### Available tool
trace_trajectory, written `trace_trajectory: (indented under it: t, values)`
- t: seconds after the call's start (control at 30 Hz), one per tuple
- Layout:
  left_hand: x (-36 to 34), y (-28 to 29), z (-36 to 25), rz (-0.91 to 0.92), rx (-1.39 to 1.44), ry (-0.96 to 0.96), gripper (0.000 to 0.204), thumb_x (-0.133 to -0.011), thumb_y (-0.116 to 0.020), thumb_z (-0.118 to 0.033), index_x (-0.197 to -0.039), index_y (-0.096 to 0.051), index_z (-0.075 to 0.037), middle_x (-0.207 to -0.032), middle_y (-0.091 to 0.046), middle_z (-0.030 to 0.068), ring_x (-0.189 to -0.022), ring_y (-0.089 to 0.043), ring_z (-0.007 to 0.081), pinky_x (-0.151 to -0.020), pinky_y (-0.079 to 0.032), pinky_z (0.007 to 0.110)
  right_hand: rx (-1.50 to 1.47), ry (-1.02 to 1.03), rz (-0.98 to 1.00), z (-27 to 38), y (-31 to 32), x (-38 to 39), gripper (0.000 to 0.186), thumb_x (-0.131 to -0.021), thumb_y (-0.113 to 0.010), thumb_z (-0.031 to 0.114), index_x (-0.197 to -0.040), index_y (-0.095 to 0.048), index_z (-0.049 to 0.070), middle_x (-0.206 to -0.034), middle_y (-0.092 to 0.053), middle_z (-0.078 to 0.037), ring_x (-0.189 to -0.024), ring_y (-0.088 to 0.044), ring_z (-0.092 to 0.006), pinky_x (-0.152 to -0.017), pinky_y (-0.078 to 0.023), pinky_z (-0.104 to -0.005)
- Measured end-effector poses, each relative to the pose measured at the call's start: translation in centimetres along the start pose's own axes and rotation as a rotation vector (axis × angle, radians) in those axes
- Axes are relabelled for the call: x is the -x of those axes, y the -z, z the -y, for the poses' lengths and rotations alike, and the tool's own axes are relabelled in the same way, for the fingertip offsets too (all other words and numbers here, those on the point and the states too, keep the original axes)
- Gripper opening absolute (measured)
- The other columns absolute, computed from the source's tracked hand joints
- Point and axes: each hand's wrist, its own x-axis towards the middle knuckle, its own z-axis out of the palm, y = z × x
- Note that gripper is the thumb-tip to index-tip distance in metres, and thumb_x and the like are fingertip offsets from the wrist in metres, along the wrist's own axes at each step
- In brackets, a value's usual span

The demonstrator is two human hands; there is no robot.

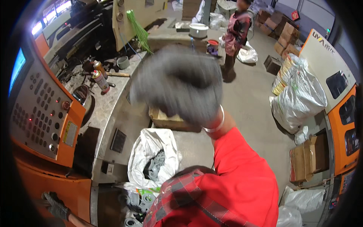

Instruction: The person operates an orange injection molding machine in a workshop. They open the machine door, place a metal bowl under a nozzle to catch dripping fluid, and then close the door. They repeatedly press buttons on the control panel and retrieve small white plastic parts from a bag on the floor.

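My right hand [177, 85] wears a grey glove and is raised high in the middle of the view. It is blurred by motion, so I cannot tell whether it holds anything. A silver bangle [215, 126] circles the wrist above a red sleeve [238, 174]. My left hand [56, 206], also in a grey glove, rests low at the left against the orange machine front [45, 185]; its grip is unclear. A white sack [145, 151] of grey cast parts [154, 170] stands open just below my right hand.
An orange control panel [38, 117] with buttons is at the left. Two spray cans [100, 79] stand on the metal ledge. A wooden crate [166, 121] lies on the floor. Another person [234, 36] stands at the back. Full white bags [298, 98] and cardboard boxes [306, 159] are on the right.
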Motion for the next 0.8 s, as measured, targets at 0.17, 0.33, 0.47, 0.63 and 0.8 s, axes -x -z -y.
trace_trajectory:
  t: [0.17,0.33,0.47,0.63,0.8]
  values:
    - [-3.9,-2.7,3.4,-0.046,0.277,-0.324,0.036,-0.092,-0.059,-0.032,-0.111,-0.061,-0.002,-0.088,-0.063,0.0082,-0.077,-0.059,0.0207,-0.069,-0.045,0.033,0.282,0.147,0.743,-5.0,-7.0,7.7,0.026,-0.088,-0.058,0.031,-0.073,-0.056,0.009,-0.058,-0.053,-0.013,-0.055,-0.052,-0.0358,-0.049,-0.040,-0.0432]
    - [-0.3,-1.6,-0.3,0.020,0.478,-0.151,0.032,-0.091,-0.061,-0.030,-0.108,-0.061,-0.003,-0.077,-0.060,0.0068,-0.067,-0.054,0.0167,-0.062,-0.044,0.032,0.538,-0.359,0.745,-13.8,-8.4,16.2,0.032,-0.086,-0.055,0.037,-0.087,-0.065,0.007,-0.073,-0.063,-0.019,-0.068,-0.061,-0.0386,-0.061,-0.049,-0.0470]
    - [0.7,-0.3,-2.1,0.042,0.416,-0.094,0.034,-0.091,-0.062,-0.029,-0.109,-0.061,-0.001,-0.074,-0.059,0.0058,-0.062,-0.053,0.0144,-0.058,-0.043,0.030,0.544,-0.505,0.743,-13.0,-8.0,17.5,0.032,-0.084,-0.056,0.036,-0.088,-0.065,0.006,-0.079,-0.065,-0.019,-0.072,-0.062,-0.0381,-0.065,-0.049,-0.0463]
    - [-0.2,-1.8,-0.7,-0.013,0.532,-0.145,0.033,-0.090,-0.063,-0.027,-0.111,-0.061,0.000,-0.074,-0.058,0.0050,-0.063,-0.053,0.0137,-0.058,-0.043,0.031,0.514,-0.371,0.609,-14.1,-7.9,19.8,0.031,-0.087,-0.055,0.038,-0.084,-0.062,0.008,-0.067,-0.060,-0.020,-0.064,-0.059,-0.0396,-0.059,-0.047,-0.0469]
    - [0.7,0.4,-2.5,0.088,0.558,-0.045,0.033,-0.091,-0.063,-0.028,-0.107,-0.063,0.000,-0.080,-0.062,0.0075,-0.067,-0.056,0.0155,-0.061,-0.045,0.031,0.564,-0.464,0.677,-13.4,-7.3,19.9,0.032,-0.085,-0.056,0.038,-0.083,-0.061,0.006,-0.070,-0.061,-0.019,-0.066,-0.060,-0.0393,-0.061,-0.047,-0.0469]
